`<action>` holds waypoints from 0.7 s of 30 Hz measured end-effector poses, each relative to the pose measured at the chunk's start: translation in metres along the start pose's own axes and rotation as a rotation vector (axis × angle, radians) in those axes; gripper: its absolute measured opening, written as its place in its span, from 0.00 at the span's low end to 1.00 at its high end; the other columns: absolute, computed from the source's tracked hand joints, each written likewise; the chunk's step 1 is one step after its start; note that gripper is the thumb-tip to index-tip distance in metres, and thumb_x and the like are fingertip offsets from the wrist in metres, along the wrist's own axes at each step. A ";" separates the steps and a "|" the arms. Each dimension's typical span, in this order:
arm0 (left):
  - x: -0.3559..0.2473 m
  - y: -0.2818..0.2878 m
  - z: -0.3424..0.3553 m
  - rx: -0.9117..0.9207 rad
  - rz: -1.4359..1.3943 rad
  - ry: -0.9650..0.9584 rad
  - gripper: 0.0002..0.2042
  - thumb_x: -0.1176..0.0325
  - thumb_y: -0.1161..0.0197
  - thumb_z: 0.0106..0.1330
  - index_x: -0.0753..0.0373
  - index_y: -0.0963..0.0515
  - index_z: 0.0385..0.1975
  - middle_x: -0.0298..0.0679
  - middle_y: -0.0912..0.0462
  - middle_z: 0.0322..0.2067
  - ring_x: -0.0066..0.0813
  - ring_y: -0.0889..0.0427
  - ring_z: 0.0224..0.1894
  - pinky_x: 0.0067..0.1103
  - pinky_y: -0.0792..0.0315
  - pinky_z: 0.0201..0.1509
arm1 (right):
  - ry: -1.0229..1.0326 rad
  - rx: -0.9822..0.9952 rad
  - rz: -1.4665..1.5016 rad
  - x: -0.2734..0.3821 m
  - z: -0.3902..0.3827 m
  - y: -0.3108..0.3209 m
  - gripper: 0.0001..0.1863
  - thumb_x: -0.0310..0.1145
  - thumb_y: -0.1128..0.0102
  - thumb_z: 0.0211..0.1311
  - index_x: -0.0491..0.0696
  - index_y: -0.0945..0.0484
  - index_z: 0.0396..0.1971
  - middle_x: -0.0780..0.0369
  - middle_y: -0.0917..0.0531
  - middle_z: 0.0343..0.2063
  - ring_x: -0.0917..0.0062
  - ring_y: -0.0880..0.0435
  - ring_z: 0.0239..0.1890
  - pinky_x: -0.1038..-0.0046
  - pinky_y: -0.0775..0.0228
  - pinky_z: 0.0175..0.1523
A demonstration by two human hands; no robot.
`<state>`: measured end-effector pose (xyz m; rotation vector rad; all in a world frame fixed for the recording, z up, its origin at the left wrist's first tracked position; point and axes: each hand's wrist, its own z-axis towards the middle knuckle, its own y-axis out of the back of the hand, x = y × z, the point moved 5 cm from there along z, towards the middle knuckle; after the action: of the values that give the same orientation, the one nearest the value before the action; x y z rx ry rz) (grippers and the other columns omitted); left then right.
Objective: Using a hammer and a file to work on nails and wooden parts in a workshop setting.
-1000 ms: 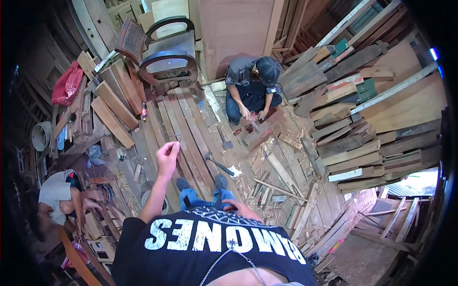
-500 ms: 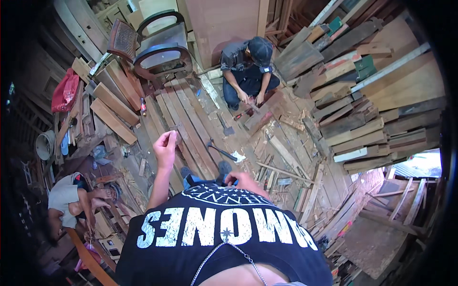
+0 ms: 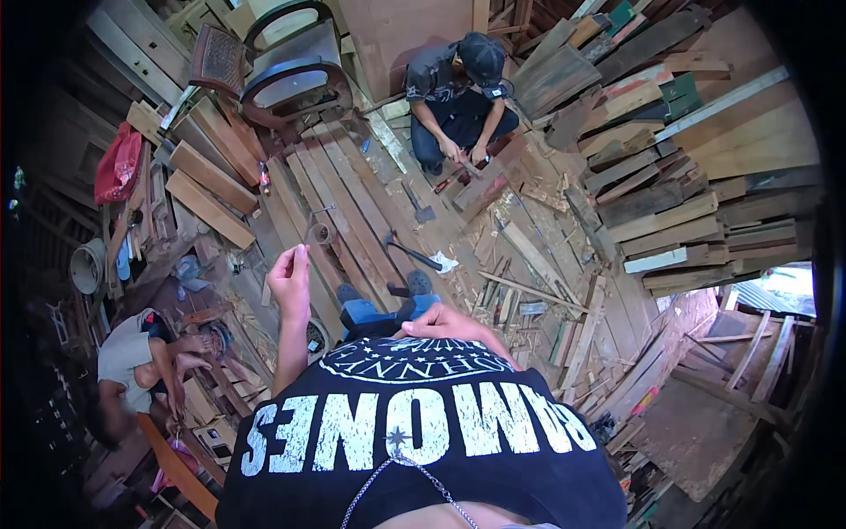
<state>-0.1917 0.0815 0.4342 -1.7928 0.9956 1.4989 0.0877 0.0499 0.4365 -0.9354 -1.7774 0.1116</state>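
Note:
My left hand [image 3: 289, 280] is raised over the floor planks [image 3: 339, 189], thumb and fingertips pinched together. What they hold, if anything, is too small to make out. Just past the fingertips a round clear vessel, like a glass [image 3: 322, 233], stands on the planks beside a thin metal piece [image 3: 326, 209]. Close to my waist, my right hand [image 3: 438, 324] has its fingers curled inward, hiding whatever may be in them. Beyond it lie a dark hammer-like tool [image 3: 414, 252], a crumpled white scrap [image 3: 445, 263] and a broad-bladed tool [image 3: 419, 204].
A co-worker [image 3: 458, 106] crouches ahead over a wood block [image 3: 483, 187]. Another person [image 3: 145, 361] bends at the left. Stacked boards [image 3: 665, 220] line the right side. A wooden armchair [image 3: 295, 88] stands at the far left, near leaning planks [image 3: 211, 207]. Shavings and offcuts litter the floor.
My left hand has drawn back and a little left, uncovering the clear vessel. My right hand stays near my waist, its fingers less visible. The whole view has shifted slightly.

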 end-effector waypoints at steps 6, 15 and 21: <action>0.004 -0.019 -0.014 0.033 0.023 0.033 0.09 0.67 0.39 0.68 0.67 0.20 0.40 0.24 0.28 0.22 0.06 0.39 0.18 0.10 0.50 0.19 | -0.102 -0.053 -0.073 -0.018 -0.005 0.004 0.29 0.53 0.44 0.66 0.43 0.17 0.16 0.73 0.24 0.12 0.93 0.32 0.17 0.81 0.40 0.23; 0.009 -0.082 -0.059 0.358 0.103 0.027 0.06 0.71 0.38 0.66 0.68 0.19 0.36 0.27 0.20 0.28 0.10 0.25 0.29 0.11 0.32 0.33 | -0.206 -0.024 -0.186 -0.016 -0.018 0.014 0.30 0.52 0.45 0.67 0.45 0.23 0.09 0.74 0.30 0.08 0.91 0.35 0.13 0.78 0.45 0.20; 0.013 -0.085 -0.073 0.394 0.137 0.082 0.07 0.72 0.38 0.66 0.69 0.19 0.36 0.28 0.19 0.28 0.11 0.25 0.29 0.12 0.31 0.34 | -0.233 -0.038 -0.217 -0.014 -0.019 0.014 0.32 0.54 0.43 0.64 0.43 0.23 0.10 0.71 0.27 0.09 0.89 0.31 0.14 0.77 0.41 0.21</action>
<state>-0.0801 0.0660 0.4332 -1.5370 1.3713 1.2080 0.1132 0.0439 0.4265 -0.7738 -2.0919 0.0493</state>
